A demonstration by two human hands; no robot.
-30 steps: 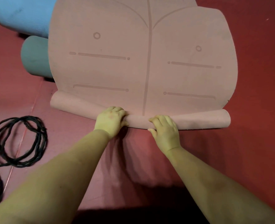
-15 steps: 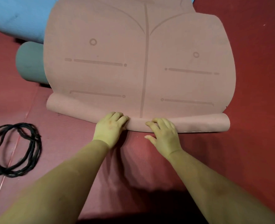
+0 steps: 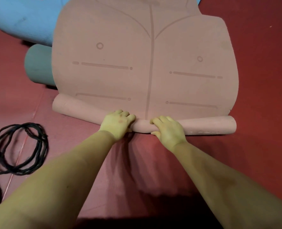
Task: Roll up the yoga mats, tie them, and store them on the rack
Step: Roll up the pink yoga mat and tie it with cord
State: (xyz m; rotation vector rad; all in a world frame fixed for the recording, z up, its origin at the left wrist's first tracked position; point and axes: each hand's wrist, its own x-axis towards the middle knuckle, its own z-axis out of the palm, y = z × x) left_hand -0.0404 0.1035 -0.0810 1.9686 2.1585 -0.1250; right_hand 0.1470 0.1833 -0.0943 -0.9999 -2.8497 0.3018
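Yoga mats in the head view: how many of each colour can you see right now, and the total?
Pink mat, partly rolled at the near end under both hands: 1
Blue mat, far left: 1
Teal mat, rolled, beside the pink one: 1
Total: 3 mats

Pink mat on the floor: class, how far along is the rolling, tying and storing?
Done: a thin roll at the near end of the pink mat. In hand: left hand and right hand grip that roll. Left: most lies flat; black cord unused; no rack in view.
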